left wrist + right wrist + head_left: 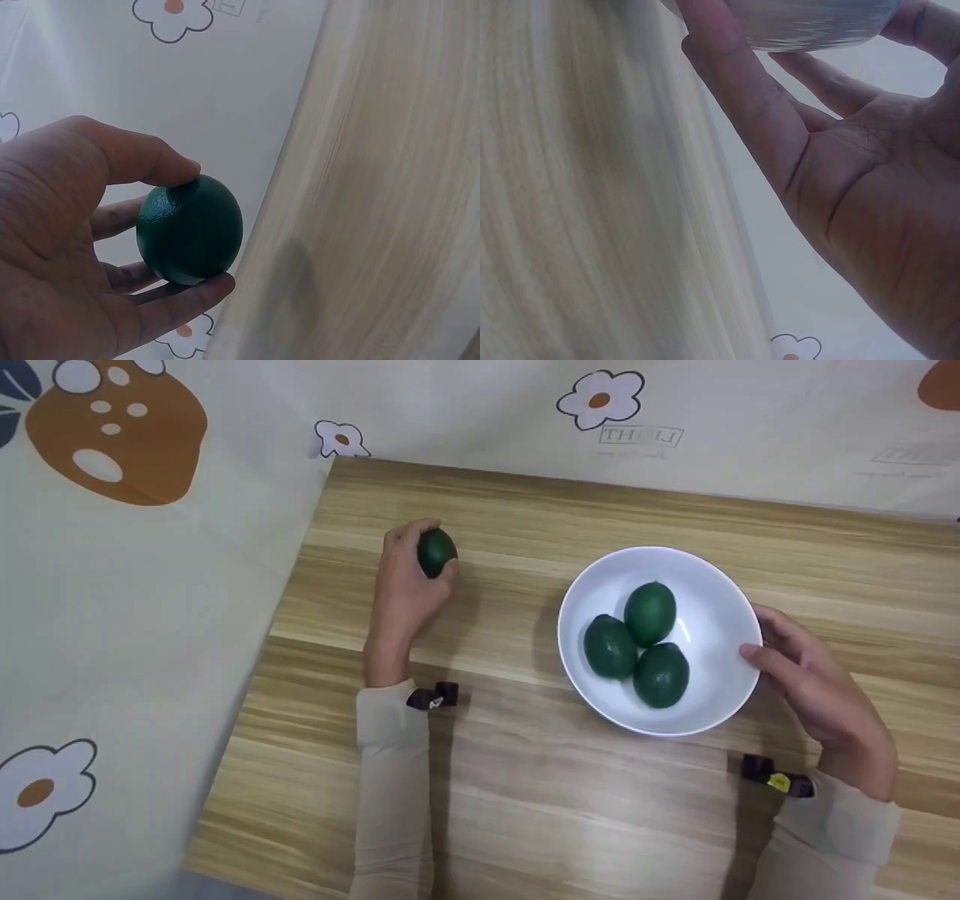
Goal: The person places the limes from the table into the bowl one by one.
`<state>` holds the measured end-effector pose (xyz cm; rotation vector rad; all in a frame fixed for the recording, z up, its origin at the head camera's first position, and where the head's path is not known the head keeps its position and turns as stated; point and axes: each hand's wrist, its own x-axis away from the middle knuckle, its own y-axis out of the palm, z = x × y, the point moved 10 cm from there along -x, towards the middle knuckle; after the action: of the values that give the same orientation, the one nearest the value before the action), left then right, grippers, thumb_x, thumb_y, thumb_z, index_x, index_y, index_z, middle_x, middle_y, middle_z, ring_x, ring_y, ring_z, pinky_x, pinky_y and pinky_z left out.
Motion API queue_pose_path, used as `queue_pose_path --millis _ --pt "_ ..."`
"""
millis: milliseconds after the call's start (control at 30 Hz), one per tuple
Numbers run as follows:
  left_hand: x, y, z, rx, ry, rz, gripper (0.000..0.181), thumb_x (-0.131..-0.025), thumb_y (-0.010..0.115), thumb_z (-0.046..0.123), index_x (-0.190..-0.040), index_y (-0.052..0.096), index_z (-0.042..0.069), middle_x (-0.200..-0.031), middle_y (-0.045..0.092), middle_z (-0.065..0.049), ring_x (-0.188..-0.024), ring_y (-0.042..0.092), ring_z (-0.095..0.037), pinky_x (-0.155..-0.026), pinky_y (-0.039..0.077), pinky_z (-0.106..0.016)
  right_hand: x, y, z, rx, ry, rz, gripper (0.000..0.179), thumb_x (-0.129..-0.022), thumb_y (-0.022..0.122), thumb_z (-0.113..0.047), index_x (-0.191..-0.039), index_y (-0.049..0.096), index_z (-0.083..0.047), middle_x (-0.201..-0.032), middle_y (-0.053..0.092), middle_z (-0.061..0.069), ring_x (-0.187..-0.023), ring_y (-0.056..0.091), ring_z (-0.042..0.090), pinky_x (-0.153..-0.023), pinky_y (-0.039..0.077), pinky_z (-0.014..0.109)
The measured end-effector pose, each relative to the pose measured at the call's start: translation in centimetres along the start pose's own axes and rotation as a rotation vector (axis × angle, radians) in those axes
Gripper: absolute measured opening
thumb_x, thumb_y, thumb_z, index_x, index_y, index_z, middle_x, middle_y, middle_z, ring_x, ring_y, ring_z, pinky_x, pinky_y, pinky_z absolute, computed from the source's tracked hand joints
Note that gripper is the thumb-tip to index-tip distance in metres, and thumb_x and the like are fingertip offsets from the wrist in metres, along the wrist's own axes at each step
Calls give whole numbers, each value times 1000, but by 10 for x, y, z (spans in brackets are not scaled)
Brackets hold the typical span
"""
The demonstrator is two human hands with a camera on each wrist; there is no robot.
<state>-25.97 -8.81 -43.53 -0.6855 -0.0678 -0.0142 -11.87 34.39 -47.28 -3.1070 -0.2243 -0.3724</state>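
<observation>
My left hand [411, 581] grips a dark green lime [437, 553] between thumb and fingers, over the left part of the wooden table. In the left wrist view the lime [190, 230] shows round and glossy, with the thumb at its top and fingers beneath. My right hand [817, 682] holds a white bowl [712, 660] by its right side, thumb on the rim and fingers under the outside. Three more green limes [651, 613] lie together inside the bowl. The right wrist view shows only the lower part of the bowl [817, 22] above the palm.
The wood-grain table [540, 802] ends at the left and at the back. Beyond it spreads a pale cloth [187, 622] printed with flowers and a brown strawberry shape. A small dark camera [433, 697] sits on the left wrist, another dark camera [777, 777] on the right wrist.
</observation>
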Motion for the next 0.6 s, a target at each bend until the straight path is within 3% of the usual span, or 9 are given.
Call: queue_pose_path --millis 367,600 --pt "4 3 14 49 62 -39 57 -96 75 17 -149 56 17 -155 46 -15 -137 53 -31 -114 48 -50 0 -1 2 17 11 13 44 -108 56 -8 -151 52 -13 -139 64 -11 -109 71 5 -88 60 19" --pt "5 3 15 44 67 -33 56 -96 75 19 -149 56 18 -154 47 -13 -137 54 -29 -114 47 -48 0 1 -1 -27 -7 -7 43 -108 54 -4 -150 52 -11 -136 67 -5 -105 73 9 -85 62 22"
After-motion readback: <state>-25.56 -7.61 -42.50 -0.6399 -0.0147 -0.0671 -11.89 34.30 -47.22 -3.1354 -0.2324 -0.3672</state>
